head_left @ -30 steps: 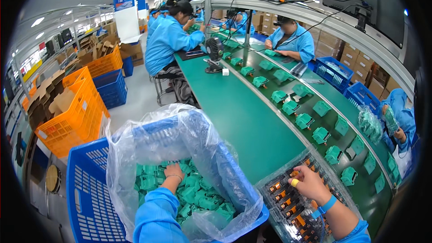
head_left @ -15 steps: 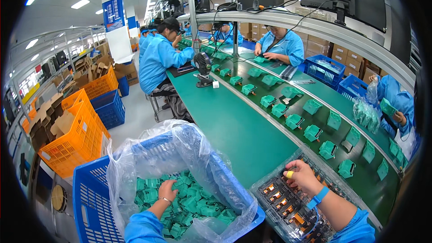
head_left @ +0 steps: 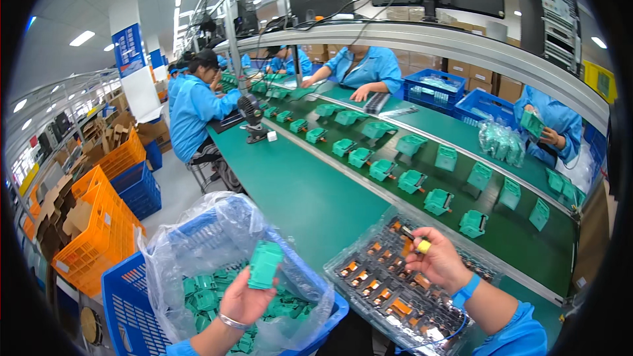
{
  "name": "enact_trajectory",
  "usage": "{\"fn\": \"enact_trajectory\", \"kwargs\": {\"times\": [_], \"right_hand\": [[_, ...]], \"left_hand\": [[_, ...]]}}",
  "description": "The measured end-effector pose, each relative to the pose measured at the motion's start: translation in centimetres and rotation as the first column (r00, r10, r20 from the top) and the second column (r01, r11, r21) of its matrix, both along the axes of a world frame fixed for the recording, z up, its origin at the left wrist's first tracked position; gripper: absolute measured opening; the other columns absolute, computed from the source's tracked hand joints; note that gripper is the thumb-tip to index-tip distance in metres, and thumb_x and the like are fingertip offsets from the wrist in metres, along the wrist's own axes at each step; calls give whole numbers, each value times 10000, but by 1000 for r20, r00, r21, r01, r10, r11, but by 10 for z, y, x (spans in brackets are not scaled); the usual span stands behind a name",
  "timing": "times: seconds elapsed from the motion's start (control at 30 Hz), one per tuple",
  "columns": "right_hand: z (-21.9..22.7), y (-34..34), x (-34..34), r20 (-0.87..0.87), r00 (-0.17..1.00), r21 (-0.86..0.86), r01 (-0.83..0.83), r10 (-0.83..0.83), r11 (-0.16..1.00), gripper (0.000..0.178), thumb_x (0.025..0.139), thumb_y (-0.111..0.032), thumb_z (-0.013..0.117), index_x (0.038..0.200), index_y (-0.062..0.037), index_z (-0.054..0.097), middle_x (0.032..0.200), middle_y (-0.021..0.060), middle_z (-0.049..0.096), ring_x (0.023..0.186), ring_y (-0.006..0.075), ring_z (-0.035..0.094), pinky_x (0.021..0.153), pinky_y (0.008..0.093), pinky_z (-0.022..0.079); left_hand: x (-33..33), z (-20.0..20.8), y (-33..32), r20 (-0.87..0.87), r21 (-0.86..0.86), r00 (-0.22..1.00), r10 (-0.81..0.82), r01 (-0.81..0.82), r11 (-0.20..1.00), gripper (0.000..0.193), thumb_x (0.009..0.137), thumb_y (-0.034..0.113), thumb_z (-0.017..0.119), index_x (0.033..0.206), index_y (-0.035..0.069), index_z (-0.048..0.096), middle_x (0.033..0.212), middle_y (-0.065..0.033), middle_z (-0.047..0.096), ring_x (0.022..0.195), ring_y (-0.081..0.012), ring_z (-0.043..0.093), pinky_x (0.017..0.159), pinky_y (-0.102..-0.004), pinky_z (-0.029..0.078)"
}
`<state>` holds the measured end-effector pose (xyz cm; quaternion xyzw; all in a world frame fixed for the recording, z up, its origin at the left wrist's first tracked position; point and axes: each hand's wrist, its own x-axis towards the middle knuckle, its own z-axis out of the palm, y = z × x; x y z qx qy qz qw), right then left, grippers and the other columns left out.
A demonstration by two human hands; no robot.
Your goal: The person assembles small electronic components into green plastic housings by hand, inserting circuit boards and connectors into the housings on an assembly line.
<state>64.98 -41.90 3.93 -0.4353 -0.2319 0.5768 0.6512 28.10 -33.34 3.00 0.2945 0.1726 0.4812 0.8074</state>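
Note:
Above the blue crate (head_left: pixel 122 296), my left hand (head_left: pixel 244 303) grips a green plastic housing (head_left: pixel 266 264) and holds it upright. The crate is lined with clear plastic film (head_left: pixel 173 260), and many loose green housings (head_left: pixel 206 300) lie inside. My right hand (head_left: pixel 440 260), with a yellow finger cot on one finger, pinches a small dark part with an orange strip (head_left: pixel 406 242). That hand is over a clear plastic tray (head_left: pixel 336 270) with rows of small black-and-orange parts (head_left: pixel 369 288). A blue strap (head_left: pixel 465 290) with a cord circles my right wrist.
A dark green conveyor (head_left: pixel 422 217) carries rows of green housings past the green worktable (head_left: pixel 297 207). On the table's far part stands a small black fan (head_left: pixel 252 117). Orange crates (head_left: pixel 99 237) of cardboard are at left. Several co-workers in blue sit along the line.
My left hand has risen out of the crate with a green housing in it. My right hand has lifted a small part from the tray. The whole view has shifted somewhat.

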Motion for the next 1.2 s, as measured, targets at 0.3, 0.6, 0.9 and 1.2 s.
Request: {"fn": "enact_trajectory", "kwargs": {"times": [0.3, 0.6, 0.9, 1.2], "right_hand": [[33, -46, -5, 388, 886, 212, -353, 253, 911, 596, 790, -76, 697, 1321, -32, 431, 1159, 51, 469, 1101, 144, 474, 904, 252, 436], [-16, -38, 20, 825, 551, 208, -90, -125, 974, 277, 764, -55, 617, 1040, -44, 629, 931, 89, 552, 868, 203, 548, 728, 302, 445], [-9, -48, 12, 874, 467, 190, -83, -130, 978, 355, 803, -152, 640, 1146, -80, 584, 978, 117, 546, 903, 237, 575, 752, 322, 479], [-14, -48, 34, 44, 990, 188, 123, -133, 975, 368, 888, -28, 527, 1249, 0, 459, 997, 110, 614, 883, 178, 622, 756, 293, 539]], "left_hand": [[157, -13, -64, 371, -323, 755, -540, 651, 687, 533, 965, 374, 388, 1319, -20, 329, 1247, -203, 461, 996, -221, 556, 908, -315, 476], [183, -8, -62, -130, -210, 713, -689, 659, 722, 562, 947, 421, 413, 1311, -2, 344, 1256, -169, 461, 1175, -297, 472, 993, -428, 397], [189, -16, -60, -610, 122, 714, -343, 512, 850, 413, 886, 65, 561, 1258, -17, 399, 1138, -116, 544, 1026, -207, 570, 875, -370, 504], [182, -34, -48, -247, -152, 901, -356, 327, 933, 197, 876, 37, 540, 1072, 18, 524, 1096, -137, 585, 1059, -282, 577, 938, -462, 467]]}}
